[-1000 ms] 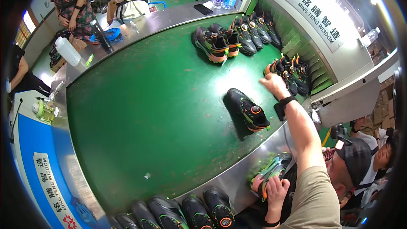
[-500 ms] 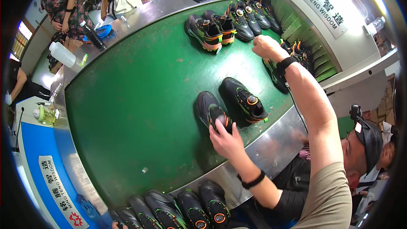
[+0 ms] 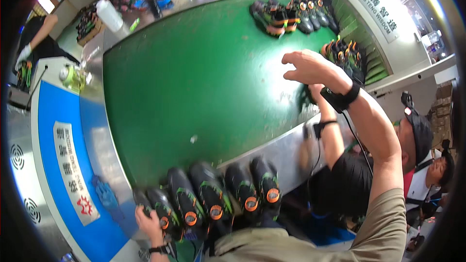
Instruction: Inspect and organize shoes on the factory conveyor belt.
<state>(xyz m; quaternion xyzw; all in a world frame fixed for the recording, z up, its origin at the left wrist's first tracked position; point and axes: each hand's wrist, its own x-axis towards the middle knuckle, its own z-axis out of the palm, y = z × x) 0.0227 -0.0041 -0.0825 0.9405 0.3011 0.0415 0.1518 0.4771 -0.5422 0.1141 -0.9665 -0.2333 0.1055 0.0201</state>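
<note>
Closest to the person, the left hand (image 3: 148, 221) was at the left end of a row of black shoes (image 3: 213, 194). Its fingers lay against the end shoes, but I cannot tell if they held one tight or just touched it. The row sat along the near edge of the green belt (image 3: 160, 102), with the toes facing away and the round orange dials closer to the body. The shoes stood very close together, so I think a good grip took just one shoe, by its firm sides, and did not bump the next one. It seemed best to keep fingers off the dials and laces, too.

Farther out, the right hand (image 3: 310, 68) hung over the belt. It held nothing, and its fingers were bent with a gap by the thumb. Just below it was a co-worker's hand (image 3: 317, 90), partly hidden. Those two hands were very near, so the safe way, I think, was to go slowly and leave the other person room. A soft, open hand looked right for that.

Past them, more dark shoes (image 3: 349, 60) stood by the green flaps (image 3: 377, 65). Farthest away, another bunch of shoes (image 3: 310, 14) stood close together at the far side of the belt.
</note>
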